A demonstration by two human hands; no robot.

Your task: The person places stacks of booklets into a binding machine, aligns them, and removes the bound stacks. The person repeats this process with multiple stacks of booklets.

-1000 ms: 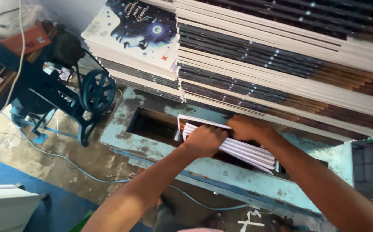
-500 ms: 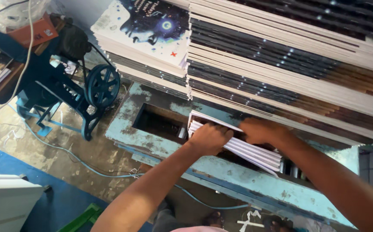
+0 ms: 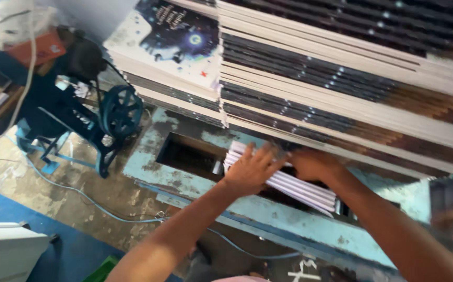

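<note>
Premises: a book-binding or print-finishing workshop. Evidence: tall stacks of identical books with dark illustrated covers are piled along a worn, pale-blue metal machine bed with a rectangular opening. A blue hand-wheel machine, probably a stitcher though blurred, is set on a stained concrete floor, across which a blue cable is trailed.

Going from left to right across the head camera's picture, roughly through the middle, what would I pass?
Dark blue hand-wheel machine → rectangular opening in the worn blue table → left hand on a bundle of white booklets → right hand.
</note>
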